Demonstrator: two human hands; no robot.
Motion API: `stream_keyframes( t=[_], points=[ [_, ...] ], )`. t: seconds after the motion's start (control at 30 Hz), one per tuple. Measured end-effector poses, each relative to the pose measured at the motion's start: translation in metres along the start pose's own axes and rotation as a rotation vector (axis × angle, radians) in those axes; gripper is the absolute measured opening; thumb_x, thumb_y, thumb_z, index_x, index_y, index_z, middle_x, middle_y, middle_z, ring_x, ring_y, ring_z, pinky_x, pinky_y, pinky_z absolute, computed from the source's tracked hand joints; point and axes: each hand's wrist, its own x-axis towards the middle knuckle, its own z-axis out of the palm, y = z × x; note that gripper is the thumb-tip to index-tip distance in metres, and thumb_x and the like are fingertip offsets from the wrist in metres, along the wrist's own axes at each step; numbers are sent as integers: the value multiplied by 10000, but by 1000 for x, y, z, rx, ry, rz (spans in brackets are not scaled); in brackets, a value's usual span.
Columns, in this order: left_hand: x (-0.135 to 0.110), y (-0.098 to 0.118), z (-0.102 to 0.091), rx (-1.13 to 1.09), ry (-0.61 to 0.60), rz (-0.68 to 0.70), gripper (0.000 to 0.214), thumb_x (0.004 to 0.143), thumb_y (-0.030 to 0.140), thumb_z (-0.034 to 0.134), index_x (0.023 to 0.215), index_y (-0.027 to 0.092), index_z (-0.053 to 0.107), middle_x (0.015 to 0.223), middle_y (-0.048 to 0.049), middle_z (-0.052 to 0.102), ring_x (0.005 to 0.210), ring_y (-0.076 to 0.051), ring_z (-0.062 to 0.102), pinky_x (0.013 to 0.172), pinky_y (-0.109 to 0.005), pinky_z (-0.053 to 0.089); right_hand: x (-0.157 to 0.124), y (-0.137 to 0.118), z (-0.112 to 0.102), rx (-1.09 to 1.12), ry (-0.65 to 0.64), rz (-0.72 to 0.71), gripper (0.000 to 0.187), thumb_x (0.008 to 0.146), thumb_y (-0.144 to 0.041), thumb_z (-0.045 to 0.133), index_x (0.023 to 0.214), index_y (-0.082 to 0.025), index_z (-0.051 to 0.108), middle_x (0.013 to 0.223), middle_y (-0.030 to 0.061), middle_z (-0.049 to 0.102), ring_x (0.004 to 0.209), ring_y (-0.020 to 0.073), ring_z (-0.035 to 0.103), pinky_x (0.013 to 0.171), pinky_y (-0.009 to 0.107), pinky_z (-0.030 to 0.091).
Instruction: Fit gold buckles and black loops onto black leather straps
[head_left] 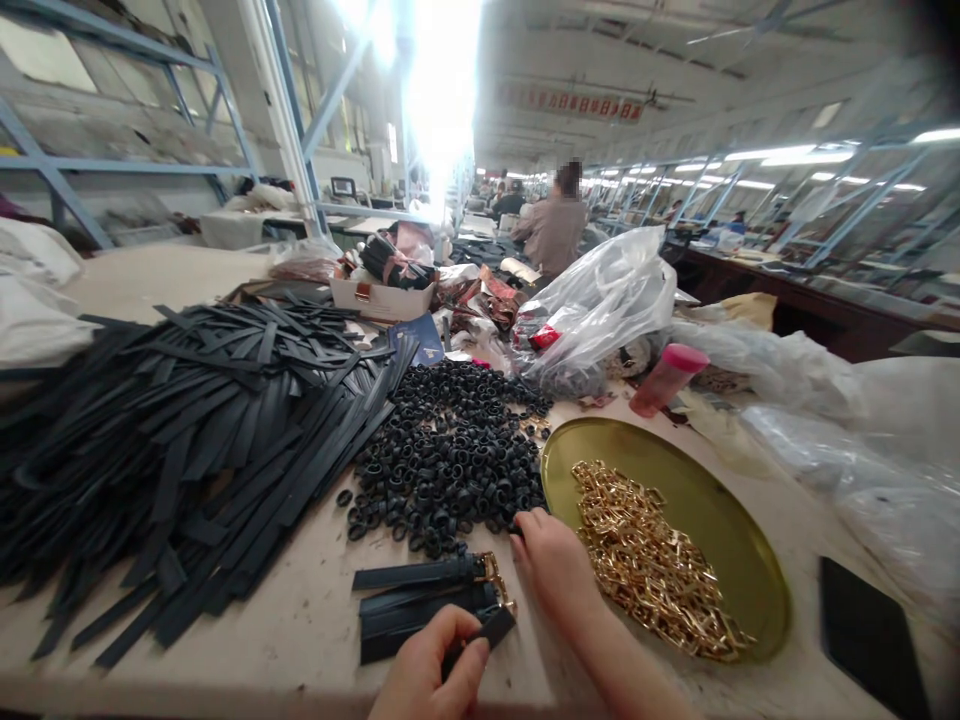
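Note:
Between the thumb and fingers of my left hand (442,660) is a short black strap (498,628), its end pointing to the right. Just beyond it lie black belt straps with gold buckles (491,575), stacked flat on the table. My right hand (551,555) reaches to the near right edge of a heap of small black strap loops (450,455). Its thumb and forefinger are closed on a dark loop (516,529), mostly covered by the fingertips. Beside that wrist, a gold oval tray (720,510) bears a pile of gold buckles (652,560).
A big heap of black strips (187,430) covers the table's left side. A dark phone-like slab (870,630) lies at right. Behind the tray are a pink-lidded jar (667,380) and clear plastic bags (607,300). A person (555,225) is farther back.

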Motion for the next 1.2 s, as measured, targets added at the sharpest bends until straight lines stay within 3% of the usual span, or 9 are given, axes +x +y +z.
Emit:
stream_keyframes(
  t=[0.17,0.37,0.47,0.57,0.63,0.77,0.87,1.0,1.2],
  points=[
    [-4,4,-1,15,81,-16,182,763,364,451,680,203,458,490,77,429,499,-109,429,528,-204,336,3,-4,21,-45,22,-15,147,782,-61,474,726,-181,538,712,68,581,668,207,543,592,294,349],
    [-3,12,-1,-132,103,-36,265,756,464,436,686,208,430,429,95,409,358,-76,314,385,-188,244,-17,-7,-9,84,62,-49,122,796,-109,457,822,-190,545,716,30,609,672,175,568,619,263,390],
    [-1,16,1,-245,85,-49,315,753,523,417,692,215,402,401,106,403,300,-57,240,339,-175,172,-38,-20,-20,372,96,-27,138,812,-143,451,890,-212,541,674,-5,614,597,144,563,578,235,410],
    [-3,18,6,-280,83,-35,323,746,527,429,677,214,391,392,109,399,287,-49,235,337,-169,166,-58,-35,-22,806,114,95,88,798,-203,504,859,-220,564,690,2,614,599,149,559,579,246,423],
    [-7,17,8,-223,104,-15,283,753,478,430,664,212,392,380,111,379,296,-54,249,345,-171,187,-67,-43,-21,1018,57,191,78,774,-250,555,838,-212,577,685,3,606,596,151,553,570,252,428],
    [-18,15,10,-21,183,92,207,760,361,433,642,191,439,455,89,376,410,-78,372,428,-182,281,-72,-52,-24,1362,-80,345,229,740,-391,604,802,-171,589,607,-7,586,549,135,538,540,252,436],
    [-22,10,11,60,212,117,194,764,338,422,647,188,463,495,78,379,455,-90,390,447,-189,287,-74,-57,-28,1521,-40,500,293,672,-435,670,707,-152,603,569,-18,581,539,113,535,542,233,439],
    [-21,2,15,-15,207,90,181,761,327,404,632,202,416,464,90,347,429,-88,362,429,-190,282,-80,-65,-26,1757,-15,706,319,586,-360,762,810,-172,632,780,5,662,657,118,591,640,242,478],
    [-21,-2,19,-65,260,84,201,767,357,403,634,206,401,462,93,338,431,-89,350,434,-192,277,-83,-67,-16,1859,-1,737,382,539,-326,795,862,-181,651,882,32,676,750,156,616,706,281,488]
  ],
)
